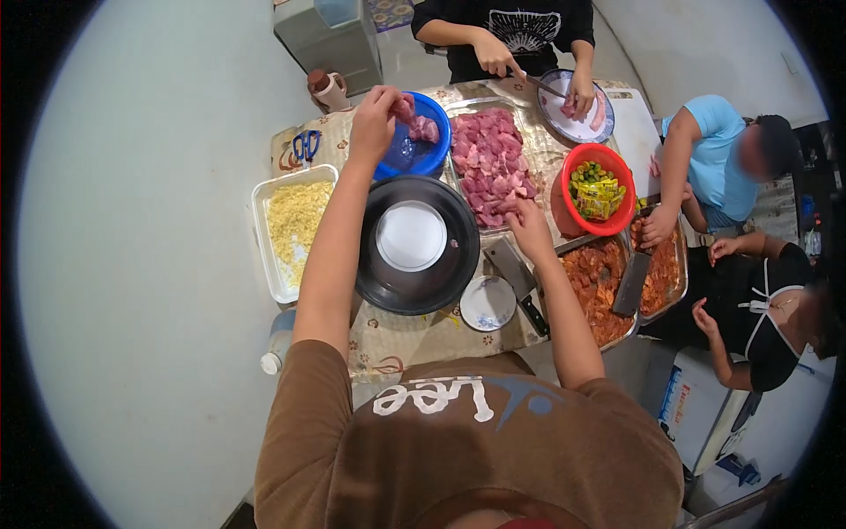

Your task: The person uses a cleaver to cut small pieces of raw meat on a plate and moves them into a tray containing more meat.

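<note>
My left hand (pixel 374 122) grips a piece of raw meat (pixel 420 122) above the blue plastic basin (pixel 444 142). At the near end of a glass tray, my right hand (pixel 529 225) touches the cut raw meat (pixel 492 159); whether its fingers pinch a piece is unclear. Between my forearms stands a black basin (pixel 462 278) with a white round lid or plate (pixel 411 236) in it. A cleaver (pixel 510 268) with a black handle lies beside my right forearm, next to a small white plate (pixel 488 303).
A white tray of chopped garlic-like bits (pixel 297 218) and blue-handled scissors (pixel 306 144) are at left. At right are a red bowl (pixel 598 229) of small green fruit and packets, trays of marinated meat (pixel 595 291) and another cleaver (pixel 632 284). Across, a person cuts meat on a plate (pixel 558 122); others stand right.
</note>
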